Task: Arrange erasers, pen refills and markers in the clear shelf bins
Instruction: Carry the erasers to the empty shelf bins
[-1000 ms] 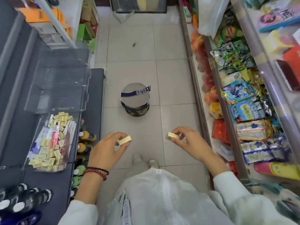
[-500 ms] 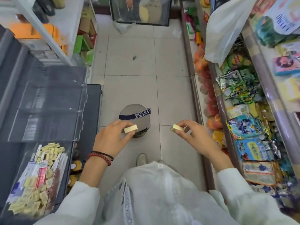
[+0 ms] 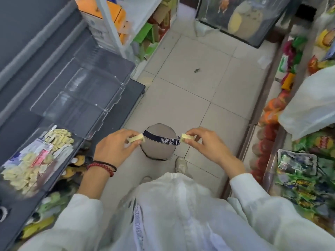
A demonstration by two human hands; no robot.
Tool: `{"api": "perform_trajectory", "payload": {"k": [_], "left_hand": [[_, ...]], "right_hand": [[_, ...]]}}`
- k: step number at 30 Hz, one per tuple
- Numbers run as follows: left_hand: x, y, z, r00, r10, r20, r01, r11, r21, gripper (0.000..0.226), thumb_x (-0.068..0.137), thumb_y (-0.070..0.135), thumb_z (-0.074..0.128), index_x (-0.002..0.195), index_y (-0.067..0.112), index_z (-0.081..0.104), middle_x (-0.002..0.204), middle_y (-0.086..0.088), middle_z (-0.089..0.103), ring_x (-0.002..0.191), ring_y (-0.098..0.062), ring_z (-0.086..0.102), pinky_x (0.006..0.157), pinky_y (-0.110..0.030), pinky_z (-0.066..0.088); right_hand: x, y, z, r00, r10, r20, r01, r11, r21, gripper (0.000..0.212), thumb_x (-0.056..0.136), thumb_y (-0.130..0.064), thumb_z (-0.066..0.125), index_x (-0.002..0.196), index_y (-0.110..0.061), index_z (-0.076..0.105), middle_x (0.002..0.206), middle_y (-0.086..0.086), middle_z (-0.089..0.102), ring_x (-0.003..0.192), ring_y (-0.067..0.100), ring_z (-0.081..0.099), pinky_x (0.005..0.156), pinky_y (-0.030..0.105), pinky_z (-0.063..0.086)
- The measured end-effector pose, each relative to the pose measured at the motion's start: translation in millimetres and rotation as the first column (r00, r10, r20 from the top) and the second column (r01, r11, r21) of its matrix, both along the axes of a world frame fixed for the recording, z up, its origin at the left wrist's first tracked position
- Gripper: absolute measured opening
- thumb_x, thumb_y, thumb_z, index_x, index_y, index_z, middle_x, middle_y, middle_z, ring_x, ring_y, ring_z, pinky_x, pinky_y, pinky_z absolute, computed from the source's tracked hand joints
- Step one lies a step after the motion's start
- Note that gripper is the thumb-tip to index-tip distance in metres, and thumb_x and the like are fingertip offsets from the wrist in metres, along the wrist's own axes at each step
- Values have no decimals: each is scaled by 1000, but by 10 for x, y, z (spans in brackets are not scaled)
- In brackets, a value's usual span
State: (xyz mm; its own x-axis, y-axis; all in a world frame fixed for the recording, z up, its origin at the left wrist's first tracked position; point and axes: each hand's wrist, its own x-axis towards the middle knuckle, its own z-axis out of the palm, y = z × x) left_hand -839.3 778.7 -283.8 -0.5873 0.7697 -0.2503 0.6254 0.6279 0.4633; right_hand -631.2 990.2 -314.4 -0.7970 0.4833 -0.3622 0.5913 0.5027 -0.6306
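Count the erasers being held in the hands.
2. The left hand pinches the left eraser, the right hand the right eraser. Many more lie in the clear bin, some likely hidden.

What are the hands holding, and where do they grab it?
The left hand pinches the left eraser, the right hand the right eraser, each by its long sides between thumb and fingertips.

I see my left hand pinching a pale eraser and my right hand pinching a second eraser, apart, above a cap on the floor, a part-filled clear bin at left.
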Motion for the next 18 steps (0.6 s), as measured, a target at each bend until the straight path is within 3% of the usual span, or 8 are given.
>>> {"api": "perform_trajectory", "payload": {"k": [9,13,18], "left_hand": [[-195,-29,82,939,342,-26,-342,940,12,22,88,42,61,107,32,66,99,8,64,84,-16,62,72,-37,53],[-481,-207,94,892,451,-30,-450,892,35,21,88,36,63,109,30,67,94,7,60,77,-15,59,69,-33,51],[-1012,-348,-10,881,471,-42,-470,882,32,20,90,39,59,109,34,64,99,10,60,85,-18,60,67,-30,46]], "right_hand": [[-1218,537,53,907,420,30,-420,907,-19,21,91,-36,60,111,-30,65,106,-6,60,92,13,58,84,40,51],[-1802,443,83,845,535,2,-535,845,-24,22,92,-36,60,112,-29,65,106,-7,60,90,12,57,84,40,50],[-2476,388,87,832,554,-23,-554,832,28,19,92,-35,61,109,-28,66,104,-6,61,85,11,57,84,39,51]]}}
